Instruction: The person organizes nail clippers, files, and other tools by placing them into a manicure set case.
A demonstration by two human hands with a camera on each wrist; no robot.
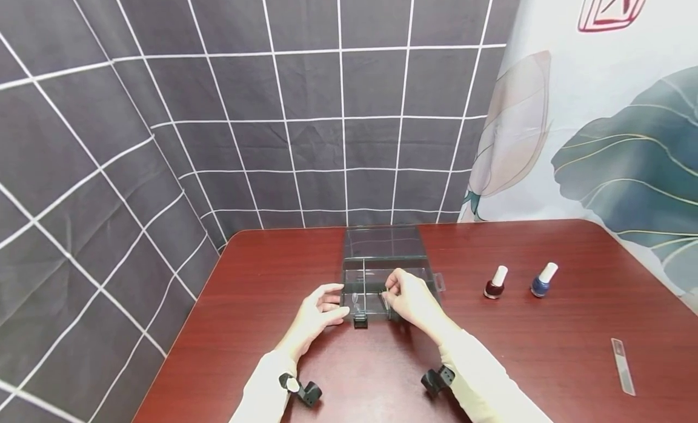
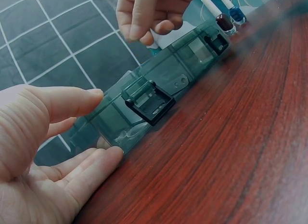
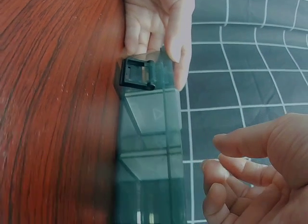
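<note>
A translucent dark plastic compartment box [image 1: 353,276] stands on the table with its lid [image 1: 384,242] tipped back. My left hand [image 1: 320,308] holds its left front corner, with the thumb near the upper edge and fingers low on the side in the left wrist view. Over the box's right part is my right hand [image 1: 414,299]. In the right wrist view its fingers [image 3: 240,173] are bent loosely, with a gap below the thumb and nothing visible between. A small silvery piece with holes [image 2: 181,82] shows through the box's front wall. A black latch [image 2: 150,102] hangs at the front.
Right of the box stand a dark red nail polish bottle [image 1: 495,283] and a blue one [image 1: 543,280], both white-capped. A flat pale strip [image 1: 623,367] lies farther right on the reddish table [image 1: 262,265]. A gridded grey curtain [image 1: 305,144] hangs behind.
</note>
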